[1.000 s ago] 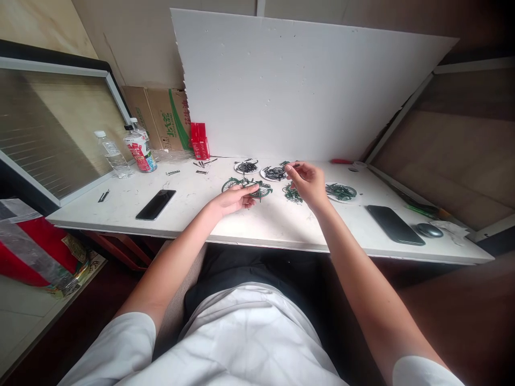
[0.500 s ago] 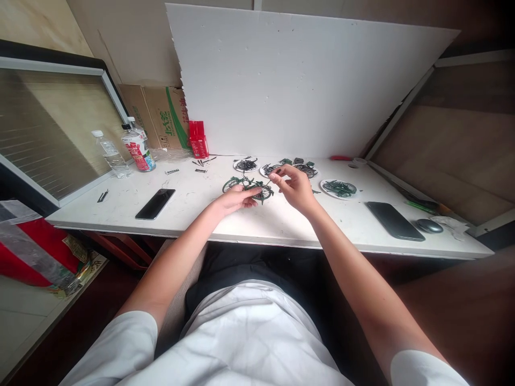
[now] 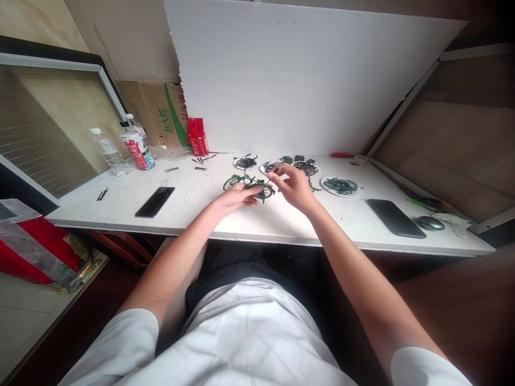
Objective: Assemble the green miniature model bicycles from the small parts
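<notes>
A small dark green model bicycle [image 3: 265, 190] with spoked wheels is gripped by my left hand [image 3: 238, 198], the thumb laid across it near the right-hand wheel. My right hand [image 3: 293, 185] hovers just above and right of that wheel, its thumb and forefinger pinched together. A thin dark piece seems to stick out from this pinch toward the bicycle, too small to name. Behind my hands stand a plate of small black parts [image 3: 246, 162] and plates of spoked wheels [image 3: 308, 168], partly hidden by my right hand. To the right lies a plate of green parts [image 3: 340, 186].
A phone [image 3: 155, 202] lies left on the white table [image 3: 193, 214]; a dark flat device [image 3: 396, 219] and a computer mouse [image 3: 431, 223] lie right. Bottles [image 3: 137, 145] and a red box [image 3: 197, 136] stand at the back, before a white board [image 3: 301, 80].
The view has shifted slightly. My left hand keeps its hold on the model bicycle, and my right hand stays pinched beside its wheel, barely moved.
</notes>
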`<state>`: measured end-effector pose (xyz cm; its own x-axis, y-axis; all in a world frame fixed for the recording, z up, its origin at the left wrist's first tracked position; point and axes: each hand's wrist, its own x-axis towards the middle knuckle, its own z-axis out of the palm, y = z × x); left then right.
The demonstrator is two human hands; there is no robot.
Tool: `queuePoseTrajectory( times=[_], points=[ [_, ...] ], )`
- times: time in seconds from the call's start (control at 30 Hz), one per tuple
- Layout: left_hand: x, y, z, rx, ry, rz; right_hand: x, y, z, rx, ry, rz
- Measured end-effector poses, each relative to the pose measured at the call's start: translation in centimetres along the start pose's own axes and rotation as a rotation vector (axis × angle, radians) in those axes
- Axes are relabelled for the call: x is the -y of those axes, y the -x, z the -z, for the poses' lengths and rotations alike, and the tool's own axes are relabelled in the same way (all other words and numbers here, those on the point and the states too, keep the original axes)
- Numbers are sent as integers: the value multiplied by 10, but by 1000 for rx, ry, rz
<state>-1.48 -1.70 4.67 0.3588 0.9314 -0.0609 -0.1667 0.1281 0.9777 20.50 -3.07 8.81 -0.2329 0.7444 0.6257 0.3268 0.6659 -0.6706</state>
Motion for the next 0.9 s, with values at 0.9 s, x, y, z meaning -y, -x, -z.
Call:
queuePoseTrajectory(
  times=[0.9],
  points=[
    [1, 1, -3, -7, 10, 26, 5, 1, 1, 30, 33, -39]
  ],
)
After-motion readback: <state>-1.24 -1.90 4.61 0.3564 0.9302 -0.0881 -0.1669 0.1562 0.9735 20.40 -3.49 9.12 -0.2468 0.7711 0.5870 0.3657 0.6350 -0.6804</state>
